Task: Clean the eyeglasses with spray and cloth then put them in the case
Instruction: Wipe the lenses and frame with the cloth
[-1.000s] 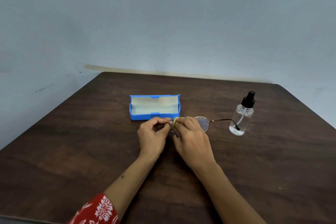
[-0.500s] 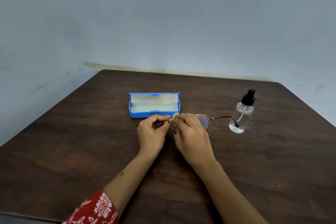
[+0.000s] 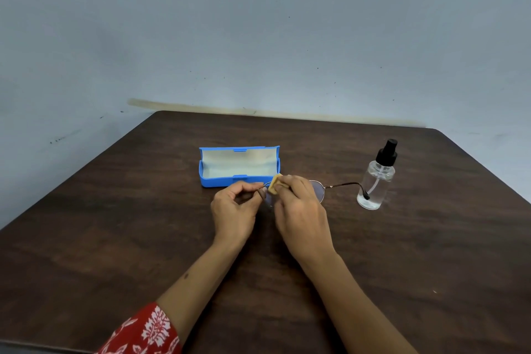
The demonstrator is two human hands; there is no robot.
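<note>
One view only here, the head camera, worn by the person and looking forward and down across the dark wooden table [image 3: 115, 238]. It sits close over the near edge, the forearms running up from the bottom of the picture. The wide lens takes in the table's far corners and a broad stretch of the grey wall [image 3: 258, 23] behind it.

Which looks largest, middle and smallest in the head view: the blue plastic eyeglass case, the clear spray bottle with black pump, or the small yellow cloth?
1. Blue plastic eyeglass case, open on the table.
2. Clear spray bottle with black pump.
3. Small yellow cloth, though the right hand hides part of it.
</note>
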